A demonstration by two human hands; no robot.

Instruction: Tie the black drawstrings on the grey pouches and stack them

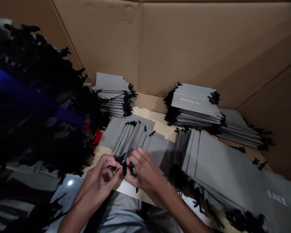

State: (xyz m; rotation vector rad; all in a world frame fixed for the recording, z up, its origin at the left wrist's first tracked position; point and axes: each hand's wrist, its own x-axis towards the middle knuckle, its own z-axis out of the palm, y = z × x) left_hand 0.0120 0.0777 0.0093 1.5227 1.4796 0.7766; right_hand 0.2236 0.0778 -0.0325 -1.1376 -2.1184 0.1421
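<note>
My left hand (98,178) is closed, its thumb and finger pinching a black drawstring (124,169) close to my body. From the other side my right hand (145,170) pinches the same bunch of black cord, fingertips nearly meeting those of the left. The cord is at the near edge of a fanned row of grey fabric pouches (133,137) lying in front of me. Knots of black cord also stick out along the row's far edge. Fingers hide the exact shape of the cord where they grip.
A grey pouch stack (110,81) stands back left, and an INTEX-printed stack (196,100) back right. More grey pouches (220,161) spread rightward. Leftward rises a heap of black cords (38,58) with a blue strip (21,94). Cardboard walls (184,42) enclose the table (160,119).
</note>
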